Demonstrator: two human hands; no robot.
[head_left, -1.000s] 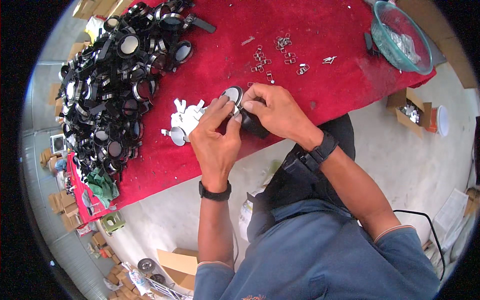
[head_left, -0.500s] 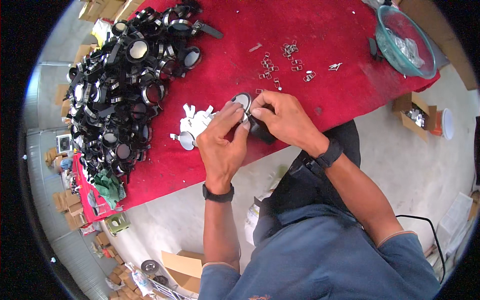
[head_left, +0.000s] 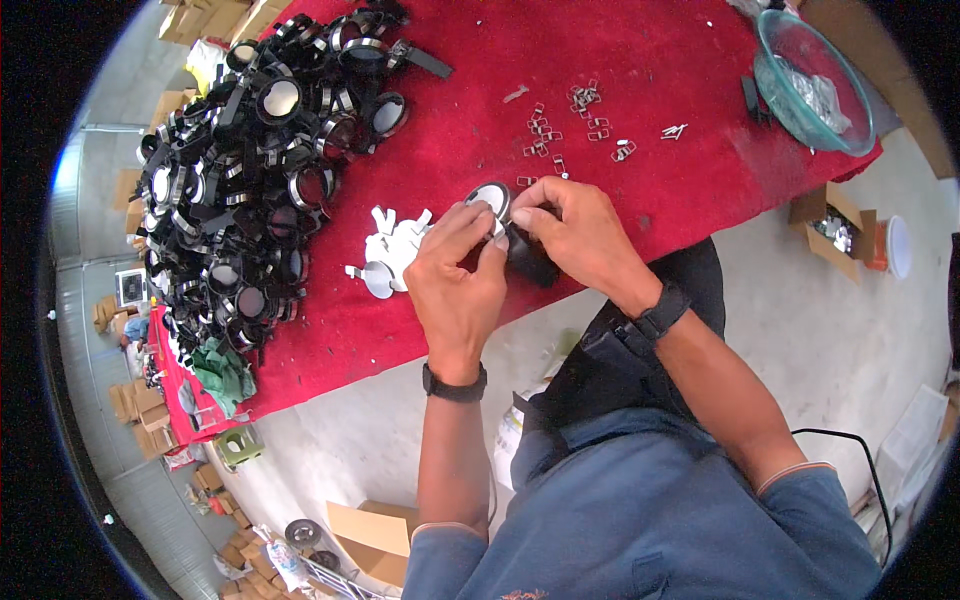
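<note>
Between my hands is a round black-rimmed piece with a pale disc face, perhaps a small mirror or a watch-like case. My left hand is closed on it, fingers over the disc and thumb at its lower edge, near a narrow white tab. At its right edge, my right hand pinches with thumb and forefinger; what lies between those fingertips is too small to make out. A black strap-like part hangs below, partly hidden by the right hand. Just left of my left hand lies a pile of white tabbed discs.
A large heap of black-strapped round pieces covers the left of the red cloth table. Small metal buckles and white pins lie beyond my hands. A teal basin stands far right; an open carton sits on the floor.
Both hands stay at the round piece, with only slight finger shifts. The whole view has shifted slightly, and my left forearm appears a little further right.
</note>
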